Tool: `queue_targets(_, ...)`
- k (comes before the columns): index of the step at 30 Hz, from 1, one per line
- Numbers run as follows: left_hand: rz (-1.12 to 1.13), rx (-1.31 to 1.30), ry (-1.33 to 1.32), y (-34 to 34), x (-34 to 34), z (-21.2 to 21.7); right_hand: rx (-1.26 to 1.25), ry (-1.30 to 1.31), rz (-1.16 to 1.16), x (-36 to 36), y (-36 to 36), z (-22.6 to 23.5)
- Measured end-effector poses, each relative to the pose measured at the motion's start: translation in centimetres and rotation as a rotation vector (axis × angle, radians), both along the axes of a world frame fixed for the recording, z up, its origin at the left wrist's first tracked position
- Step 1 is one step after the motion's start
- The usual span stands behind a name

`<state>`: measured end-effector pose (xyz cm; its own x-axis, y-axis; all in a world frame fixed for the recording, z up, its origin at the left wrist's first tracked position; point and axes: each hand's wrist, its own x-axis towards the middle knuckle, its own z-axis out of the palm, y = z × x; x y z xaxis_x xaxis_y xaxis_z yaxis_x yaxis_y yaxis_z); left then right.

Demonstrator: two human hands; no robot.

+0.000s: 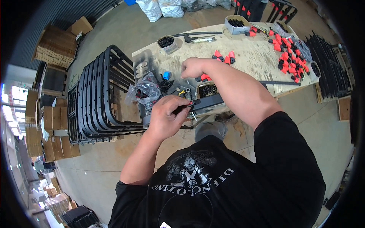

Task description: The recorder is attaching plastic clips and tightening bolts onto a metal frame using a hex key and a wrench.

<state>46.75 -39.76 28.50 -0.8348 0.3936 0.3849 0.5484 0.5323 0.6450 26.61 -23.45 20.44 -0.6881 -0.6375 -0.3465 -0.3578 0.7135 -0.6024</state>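
Far left, off the worktop: flattened cardboard boxes [57, 47] stacked on the floor. Next, a stack of black metal frames [100, 95] standing just beside the worktop's left edge.

At the worktop [251, 57] near-left corner: clear plastic bag [142, 93] of dark small parts, crumpled, touching the edge. Small blue piece [166, 75] just behind it, among loose black hardware.

Left hand [167, 116] at the near edge, fingers curled tight round the end of a black metal bar [207, 102]; thumb and forefinger pinched at the bar's tip, on something small, too hidden to tell what. Bar lying along the near edge, running right from the hand, passing under the right forearm.

Right hand [194, 67] further in, mid-left of the worktop, fingers bunched downward over the loose parts; unclear whether anything is gripped. Round tub [208, 90] of black fasteners just near of the forearm, beside the bar.

Far-left edge: small clear cup [166, 41] of black screws. Beside it, a hand tool [199, 38] lying flat along the far edge. Grey box [236, 24] of black parts at the far edge, centre. A few red-and-black caps [224, 57] mid-worktop.

Right side: big heap of red-and-black clips [289, 55] spread toward the right edge. Off the right edge: more black frames [327, 68] stacked.
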Motion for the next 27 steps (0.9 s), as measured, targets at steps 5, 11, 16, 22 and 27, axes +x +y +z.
queue_targets(5,0.005,0.008,-0.063,0.2,-0.2,0.0,0.006,-0.029,-0.048,-0.5,0.0,-1.4)
queue_targets(11,-0.014,-0.035,-0.141,0.6,-0.7,0.5,0.021,-0.030,-0.027,-0.5,-0.2,-1.5)
queue_targets(16,-0.063,-0.026,-0.048,0.3,-0.8,-0.1,0.007,-0.007,-0.030,-0.3,-0.1,-1.4)
queue_targets(22,-0.080,-0.135,0.258,-0.1,0.0,-1.8,-0.003,-0.012,-0.025,-0.5,-0.2,-1.4)
queue_targets(27,-0.039,-0.172,0.309,0.1,0.4,-2.0,0.002,0.002,-0.017,-0.4,-0.2,-1.5)
